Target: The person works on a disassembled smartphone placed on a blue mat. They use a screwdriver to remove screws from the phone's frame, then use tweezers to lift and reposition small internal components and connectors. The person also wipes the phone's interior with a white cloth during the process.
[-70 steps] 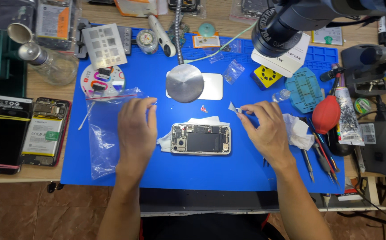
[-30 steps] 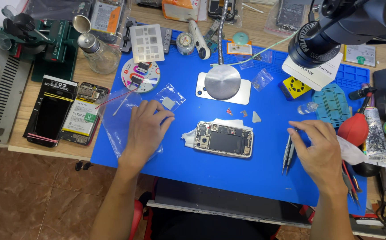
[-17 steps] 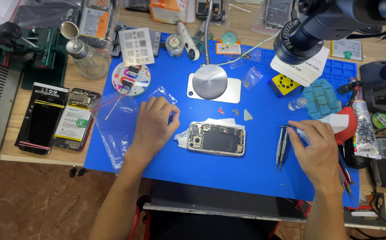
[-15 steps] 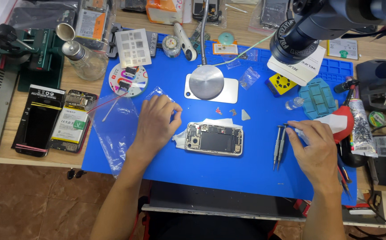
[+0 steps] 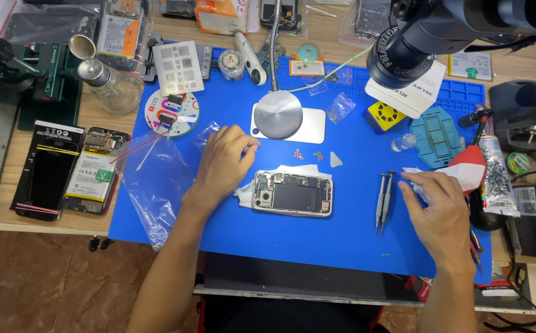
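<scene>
The head camera looks steeply down (from close above) onto the blue mat [image 5: 292,246], facing the bench.
</scene>
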